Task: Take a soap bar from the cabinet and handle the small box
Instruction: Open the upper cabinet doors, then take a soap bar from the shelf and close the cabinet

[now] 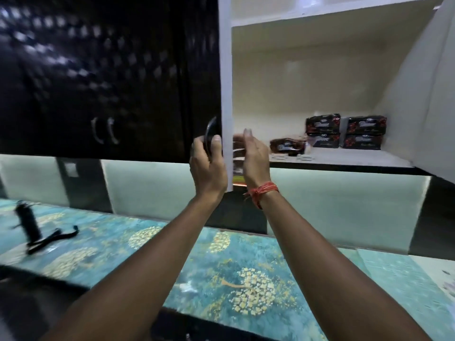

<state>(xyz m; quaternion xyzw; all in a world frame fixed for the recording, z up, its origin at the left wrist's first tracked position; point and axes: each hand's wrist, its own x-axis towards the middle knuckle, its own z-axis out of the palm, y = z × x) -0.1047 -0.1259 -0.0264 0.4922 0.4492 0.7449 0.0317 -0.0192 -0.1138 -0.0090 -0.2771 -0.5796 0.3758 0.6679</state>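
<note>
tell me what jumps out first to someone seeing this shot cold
Two bare forearms rise from the bottom: the left hand grips the door handle of the open cabinet, the right hand beside it holds a blurred packet. Dark soap packs sit stacked at the shelf's right, above a teal patterned counter.

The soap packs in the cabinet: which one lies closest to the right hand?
The brown pack lying alone on the shelf, left of the stacked black packs, is closest to the right hand.

Cabinet shelf (344, 161): stacked dark soap packs (344, 131). Patterned counter (221, 267): black tripod (28, 223).
</note>
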